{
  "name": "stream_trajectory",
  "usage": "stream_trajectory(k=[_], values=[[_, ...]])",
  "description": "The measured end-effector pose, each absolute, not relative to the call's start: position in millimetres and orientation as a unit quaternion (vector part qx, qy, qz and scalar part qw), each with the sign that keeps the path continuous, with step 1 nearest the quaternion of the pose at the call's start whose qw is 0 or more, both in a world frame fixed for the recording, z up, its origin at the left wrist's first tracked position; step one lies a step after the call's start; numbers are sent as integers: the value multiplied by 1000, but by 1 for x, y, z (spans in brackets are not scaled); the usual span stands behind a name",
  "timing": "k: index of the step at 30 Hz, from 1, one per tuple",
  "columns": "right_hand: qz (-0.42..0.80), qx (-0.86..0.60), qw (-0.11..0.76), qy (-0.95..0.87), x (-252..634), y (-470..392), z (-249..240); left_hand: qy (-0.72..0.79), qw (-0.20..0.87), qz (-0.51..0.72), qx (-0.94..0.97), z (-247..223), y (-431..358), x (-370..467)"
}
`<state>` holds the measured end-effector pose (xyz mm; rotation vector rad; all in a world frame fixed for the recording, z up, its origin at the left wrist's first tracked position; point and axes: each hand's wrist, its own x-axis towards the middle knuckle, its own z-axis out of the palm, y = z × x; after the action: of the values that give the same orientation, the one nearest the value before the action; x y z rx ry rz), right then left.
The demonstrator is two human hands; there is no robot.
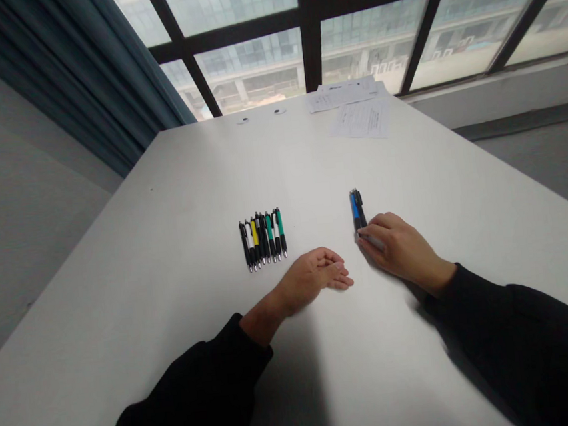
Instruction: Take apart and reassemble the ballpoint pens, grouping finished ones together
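Two click pens lie side by side right of the table's middle: a blue pen [354, 207] and a black pen [361, 211]. My right hand [402, 247] pinches around their near ends, which its fingertips partly cover. Left of them, my left hand [315, 274] rests low over the table with its fingers loosely bent and apart, holding nothing. Beyond its wrist, a row of several pens lies closely packed, tips toward me. Among them are a yellow pen [255, 236], a green pen [280, 227] at the right end and a black pen [245, 243] at the left end.
Printed papers [360, 115] lie at the table's far right edge. Two small white objects with dark spots [279, 111] sit along the far edge. A blue curtain [100, 76] hangs at the left, and dark-framed windows [312, 36] stand behind the white table [162, 204].
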<state>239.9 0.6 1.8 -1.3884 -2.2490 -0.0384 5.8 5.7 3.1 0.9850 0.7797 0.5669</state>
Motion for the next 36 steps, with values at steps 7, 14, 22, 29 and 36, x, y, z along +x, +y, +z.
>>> stream_trajectory(k=[7, 14, 22, 29, 36], values=[[-17, -529, 250, -811, 239, 2, 1, 355, 769, 264, 461, 0, 6, 5], [-12, -537, 253, -804, 241, 1, 1, 359, 768, 259, 463, 0, 6, 5], [-9, -548, 258, -796, 242, 3, -4, 357, 766, 257, 470, 1, 7, 5], [-7, -552, 248, -796, 245, 5, -7, 359, 767, 253, 468, 1, 6, 5], [-19, -554, 253, -793, 243, 4, -6, 357, 768, 253, 467, 3, 6, 5]])
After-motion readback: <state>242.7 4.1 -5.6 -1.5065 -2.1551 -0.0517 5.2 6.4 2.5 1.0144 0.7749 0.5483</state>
